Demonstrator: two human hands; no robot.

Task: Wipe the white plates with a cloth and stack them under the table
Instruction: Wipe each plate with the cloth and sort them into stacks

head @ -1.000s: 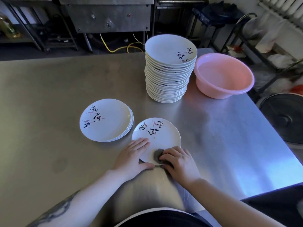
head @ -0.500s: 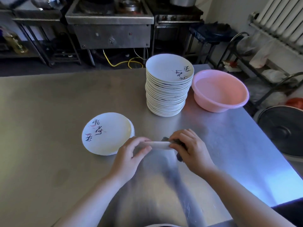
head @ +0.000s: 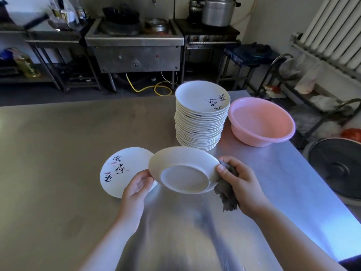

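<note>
- The left hand is gripping the left edge of a white plate, fingers curled round its rim.
- The right hand is pinching the plate's right edge, thumb on the rim, and is also clutching a dark grey cloth that is hanging down beneath the palm.
- The plate is being held between both hands above the metal surface, clear of it, tilted with its underside and foot ring facing the camera.
- Just behind and to the left of the held plate, a low stack of plates is lying face up on the surface, its top one showing black brush lettering with pink marks; the held plate is overlapping its right edge in the view.
- Further back, to the right of centre, a tall stack of plates is standing on the surface, the top one showing the same kind of lettering.
- A pink basin is sitting just beside the tall stack, on its right, near the surface's far right corner.
- Beyond the surface, a steel stove unit is standing against the wall, with a yellow hose lying on the floor below it.
- A large metal pot is sitting on a stand to the right of the stove.
</note>
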